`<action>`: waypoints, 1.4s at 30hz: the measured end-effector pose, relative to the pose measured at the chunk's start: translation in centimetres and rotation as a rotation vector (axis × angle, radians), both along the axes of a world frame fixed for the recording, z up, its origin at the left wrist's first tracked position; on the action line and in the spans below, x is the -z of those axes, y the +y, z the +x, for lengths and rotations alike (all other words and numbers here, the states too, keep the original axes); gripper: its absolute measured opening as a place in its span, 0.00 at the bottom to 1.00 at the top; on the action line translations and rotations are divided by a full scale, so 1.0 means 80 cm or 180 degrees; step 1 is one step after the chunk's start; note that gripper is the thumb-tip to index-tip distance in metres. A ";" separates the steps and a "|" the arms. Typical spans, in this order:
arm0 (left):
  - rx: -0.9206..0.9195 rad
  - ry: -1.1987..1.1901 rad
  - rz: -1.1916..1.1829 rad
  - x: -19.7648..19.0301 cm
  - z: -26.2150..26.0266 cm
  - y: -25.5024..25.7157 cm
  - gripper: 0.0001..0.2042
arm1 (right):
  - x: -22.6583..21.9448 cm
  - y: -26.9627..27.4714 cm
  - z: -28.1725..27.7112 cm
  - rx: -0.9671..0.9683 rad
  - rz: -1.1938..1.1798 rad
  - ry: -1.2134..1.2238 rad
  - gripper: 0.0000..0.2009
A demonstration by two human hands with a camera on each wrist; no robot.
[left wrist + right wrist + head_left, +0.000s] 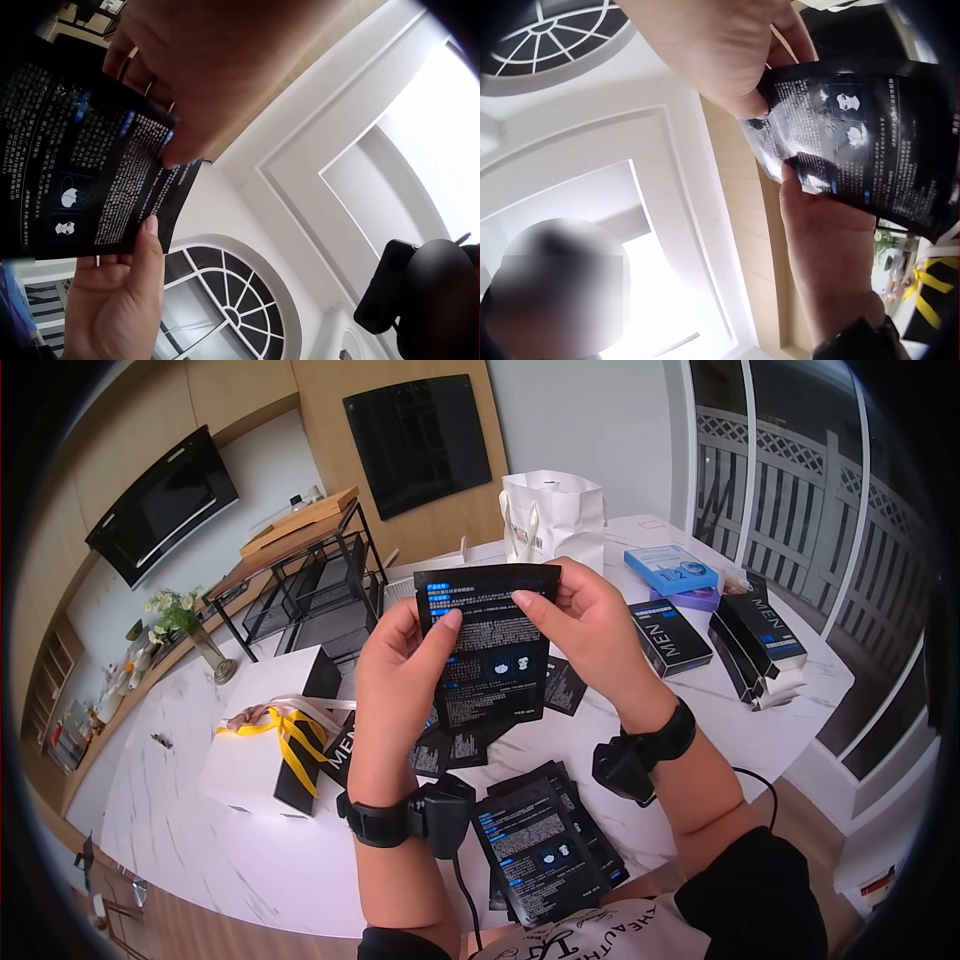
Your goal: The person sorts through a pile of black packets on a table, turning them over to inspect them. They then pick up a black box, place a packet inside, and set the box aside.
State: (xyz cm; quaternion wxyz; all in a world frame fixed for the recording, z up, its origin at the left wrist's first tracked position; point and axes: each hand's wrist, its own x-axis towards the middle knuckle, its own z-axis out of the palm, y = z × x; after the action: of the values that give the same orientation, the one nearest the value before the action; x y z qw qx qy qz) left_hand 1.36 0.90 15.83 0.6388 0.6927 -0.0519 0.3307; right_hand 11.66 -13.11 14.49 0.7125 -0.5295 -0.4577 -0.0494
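Both hands hold up a flat black sachet (490, 660), printed with small white text, blue labels and two little face pictures. My left hand (395, 670) grips its left edge, thumb across the printed side and fingers behind. On the upper right edge, my right hand (600, 630) pinches it the same way. In the left wrist view both thumbs press the printed face of the sachet (97, 165). A pile of matching sachets (545, 850) lies on the table close to the body. More black sachets (468, 748) are spread beneath the held one, partly hidden by it.
At left on the marble-patterned table (170, 830) stands a white box (240, 780) with a yellow ribbon. Black MEN boxes (672, 640), a blue box (672, 568) and an opened black carton (765, 630) lie right. A white paper bag (560, 520) stands behind.
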 end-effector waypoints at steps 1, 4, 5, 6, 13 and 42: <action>0.0000 0.0001 -0.0002 0.001 0.001 0.000 0.08 | 0.000 0.000 -0.002 0.0000 -0.0002 0.0001 0.07; 0.0076 -0.0092 -0.0094 0.006 0.006 0.004 0.08 | -0.002 0.001 -0.015 0.0072 0.0152 -0.0072 0.07; -0.0055 -0.0027 0.0191 0.009 0.007 0.005 0.08 | -0.004 0.000 -0.022 0.0110 0.0292 -0.0034 0.07; -0.0185 0.0037 0.0476 0.011 0.007 0.006 0.08 | -0.006 0.000 -0.026 0.0148 0.0431 0.0004 0.06; -0.0226 0.0473 0.0668 0.001 -0.009 -0.017 0.09 | 0.000 -0.002 -0.014 0.0342 0.0228 -0.0098 0.06; -0.0322 0.0018 0.0456 -0.003 -0.004 -0.018 0.09 | -0.010 -0.011 -0.031 0.0528 0.0430 -0.0663 0.06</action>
State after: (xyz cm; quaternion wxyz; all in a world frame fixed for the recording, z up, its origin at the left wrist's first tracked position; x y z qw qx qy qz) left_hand 1.02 -0.56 16.08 0.5703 0.7393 -0.0386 0.3560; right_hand 9.19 -14.03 15.31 0.6887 -0.5083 -0.4795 -0.1935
